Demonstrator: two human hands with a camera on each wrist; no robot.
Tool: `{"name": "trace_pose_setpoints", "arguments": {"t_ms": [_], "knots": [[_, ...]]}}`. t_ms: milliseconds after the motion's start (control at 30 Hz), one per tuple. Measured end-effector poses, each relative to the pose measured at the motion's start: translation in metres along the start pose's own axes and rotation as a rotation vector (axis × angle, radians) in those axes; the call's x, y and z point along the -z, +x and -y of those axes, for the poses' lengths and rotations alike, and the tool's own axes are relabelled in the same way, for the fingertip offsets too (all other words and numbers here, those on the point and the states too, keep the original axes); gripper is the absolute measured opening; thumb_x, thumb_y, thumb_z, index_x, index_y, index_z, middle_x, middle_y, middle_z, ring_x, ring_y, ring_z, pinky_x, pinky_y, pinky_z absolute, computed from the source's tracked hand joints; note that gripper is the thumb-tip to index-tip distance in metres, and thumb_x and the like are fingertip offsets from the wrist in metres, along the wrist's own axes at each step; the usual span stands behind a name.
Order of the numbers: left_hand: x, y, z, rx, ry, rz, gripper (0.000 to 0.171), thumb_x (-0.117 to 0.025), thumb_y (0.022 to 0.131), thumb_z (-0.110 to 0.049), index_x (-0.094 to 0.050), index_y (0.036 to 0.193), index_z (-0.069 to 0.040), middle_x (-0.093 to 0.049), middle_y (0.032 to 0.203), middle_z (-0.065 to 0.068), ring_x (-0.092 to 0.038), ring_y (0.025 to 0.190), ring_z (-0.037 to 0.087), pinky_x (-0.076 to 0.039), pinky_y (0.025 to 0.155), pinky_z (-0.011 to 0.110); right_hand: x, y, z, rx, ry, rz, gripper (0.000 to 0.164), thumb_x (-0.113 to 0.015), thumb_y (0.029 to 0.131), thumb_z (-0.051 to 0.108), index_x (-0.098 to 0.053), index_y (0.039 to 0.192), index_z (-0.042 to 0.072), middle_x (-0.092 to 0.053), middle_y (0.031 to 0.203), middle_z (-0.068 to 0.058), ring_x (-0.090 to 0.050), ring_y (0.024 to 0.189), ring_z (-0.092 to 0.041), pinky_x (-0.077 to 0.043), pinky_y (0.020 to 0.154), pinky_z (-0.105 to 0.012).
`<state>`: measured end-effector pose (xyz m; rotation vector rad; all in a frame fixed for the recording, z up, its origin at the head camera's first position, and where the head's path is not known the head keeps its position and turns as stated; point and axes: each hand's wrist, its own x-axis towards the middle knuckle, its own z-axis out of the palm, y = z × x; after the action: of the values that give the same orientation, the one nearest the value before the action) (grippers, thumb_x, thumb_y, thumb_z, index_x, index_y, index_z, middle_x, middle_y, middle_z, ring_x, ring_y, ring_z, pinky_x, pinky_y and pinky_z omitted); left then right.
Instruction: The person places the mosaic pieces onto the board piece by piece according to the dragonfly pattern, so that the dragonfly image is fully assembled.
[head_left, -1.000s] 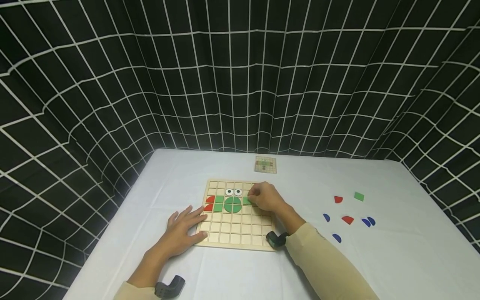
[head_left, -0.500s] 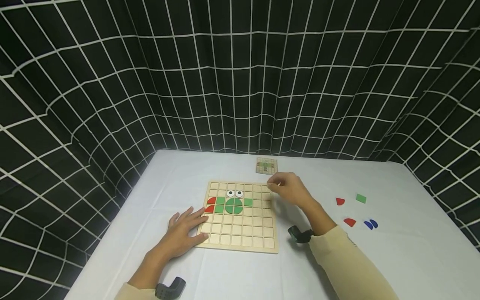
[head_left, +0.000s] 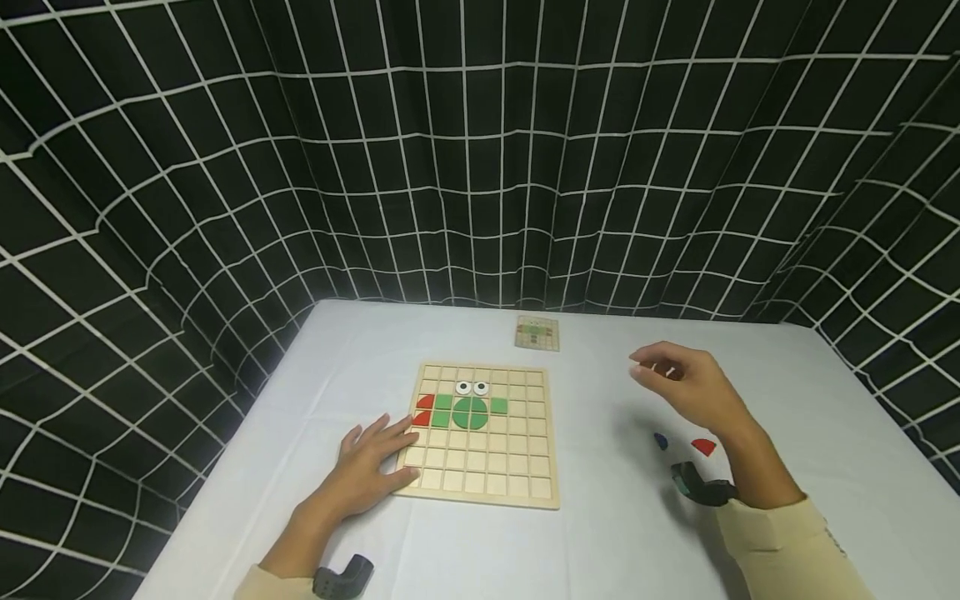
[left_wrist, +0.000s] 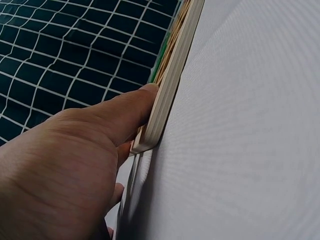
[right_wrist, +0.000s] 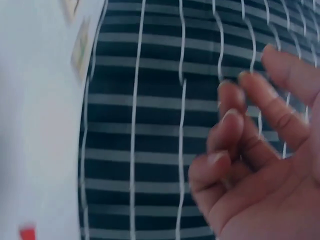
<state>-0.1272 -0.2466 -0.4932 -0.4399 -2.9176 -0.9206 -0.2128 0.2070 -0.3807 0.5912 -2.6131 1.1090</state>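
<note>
My left hand [head_left: 372, 465] rests on the left edge of a wooden grid board [head_left: 487, 462], fingers spread. The left wrist view shows its thumb against the corner of the board's rim [left_wrist: 167, 95]. On the board lie two white eye discs [head_left: 472, 388], a green circle [head_left: 470, 413] made of quarter pieces, two red quarter pieces [head_left: 422, 418] and several green squares, one [head_left: 498, 406] right of the circle. My right hand [head_left: 690, 387] is in the air right of the board, above the table. In the right wrist view its fingers [right_wrist: 220, 177] are loosely bent, holding nothing.
A small pattern card [head_left: 536, 333] lies behind the board. A blue half-round piece [head_left: 661, 442] and a red quarter piece [head_left: 703, 447] lie on the white table [head_left: 480, 550] below my right hand, which hides other loose pieces. A black grid curtain [head_left: 480, 167] surrounds the table.
My right hand has left the green square on the board and moved right, over the loose pieces, its fingers opening somewhat. My left hand stays at the board's edge.
</note>
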Motion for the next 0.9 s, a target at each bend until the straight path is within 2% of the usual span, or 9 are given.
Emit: {"name": "trace_pose_setpoints", "arguments": {"t_ms": [233,300,367,467,533,600,767,900], "knots": [[0.002,-0.001,-0.002,-0.006,0.007,-0.006,0.057,-0.073,0.083,-0.043,-0.062,0.131,-0.015,-0.042,0.148,-0.001,-0.023,0.141,0.032,-0.001,0.11,0.058,0.031,-0.018,-0.048,-0.133,-0.021,-0.129,0.036,-0.065,0.095,0.024,-0.061,0.126,0.007,-0.061,0.1,-0.008,-0.052,0.089,-0.012,-0.042,0.073,-0.012],[0.002,-0.001,-0.003,-0.004,0.004,0.002,0.057,-0.073,0.083,-0.043,-0.062,0.131,-0.015,-0.042,0.148,0.0,-0.023,0.141,0.033,-0.001,0.111,0.057,0.037,-0.021,-0.063,-0.184,-0.024,-0.151,0.04,-0.064,0.095,0.027,-0.058,0.129,0.006,-0.06,0.103,-0.011,-0.05,0.091,-0.015,-0.041,0.074,-0.014],[0.002,-0.001,-0.004,-0.001,0.004,0.01,0.057,-0.073,0.083,-0.043,-0.062,0.131,-0.015,-0.042,0.148,0.0,-0.022,0.141,0.033,-0.001,0.111,0.057,0.042,-0.025,-0.076,-0.242,-0.032,-0.153,0.045,-0.062,0.096,0.03,-0.054,0.133,0.005,-0.058,0.108,-0.014,-0.049,0.096,-0.019,-0.043,0.075,-0.022],[0.001,0.0,-0.004,0.003,0.003,0.016,0.057,-0.073,0.083,-0.042,-0.061,0.131,-0.015,-0.041,0.149,-0.001,-0.022,0.142,0.032,0.0,0.111,0.057,0.047,-0.029,-0.094,-0.328,-0.024,-0.127,0.053,-0.059,0.097,0.034,-0.046,0.139,0.004,-0.055,0.118,-0.022,-0.047,0.106,-0.033,-0.044,0.082,-0.045],[0.001,0.0,-0.003,-0.001,0.001,0.016,0.057,-0.073,0.083,-0.043,-0.061,0.131,-0.015,-0.041,0.149,-0.001,-0.022,0.142,0.032,0.0,0.111,0.057,0.05,-0.032,-0.106,-0.383,0.001,-0.099,0.059,-0.057,0.097,0.037,-0.041,0.143,0.004,-0.051,0.124,-0.027,-0.042,0.112,-0.042,-0.04,0.085,-0.06],[0.0,0.0,-0.002,-0.003,-0.002,0.017,0.057,-0.073,0.083,-0.043,-0.061,0.132,-0.015,-0.041,0.149,-0.001,-0.022,0.142,0.032,0.0,0.111,0.057,0.052,-0.035,-0.12,-0.437,0.03,-0.064,0.064,-0.056,0.097,0.04,-0.036,0.146,0.004,-0.046,0.129,-0.031,-0.038,0.117,-0.048,-0.035,0.087,-0.068],[0.001,0.0,-0.003,0.008,-0.003,0.016,0.057,-0.073,0.083,-0.044,-0.061,0.132,-0.016,-0.041,0.149,-0.001,-0.021,0.142,0.031,0.0,0.111,0.056,0.056,-0.041,-0.15,-0.571,0.035,0.036,0.077,-0.059,0.093,0.046,-0.027,0.148,0.001,-0.04,0.131,-0.035,-0.039,0.115,-0.052,-0.04,0.084,-0.065],[0.001,0.0,-0.003,0.01,0.0,0.015,0.058,-0.073,0.083,-0.044,-0.061,0.131,-0.015,-0.041,0.149,-0.001,-0.021,0.142,0.031,0.0,0.111,0.056,0.058,-0.04,-0.164,-0.61,-0.002,0.122,0.081,-0.064,0.091,0.042,-0.026,0.146,-0.004,-0.04,0.125,-0.036,-0.042,0.107,-0.05,-0.042,0.081,-0.06]]}}
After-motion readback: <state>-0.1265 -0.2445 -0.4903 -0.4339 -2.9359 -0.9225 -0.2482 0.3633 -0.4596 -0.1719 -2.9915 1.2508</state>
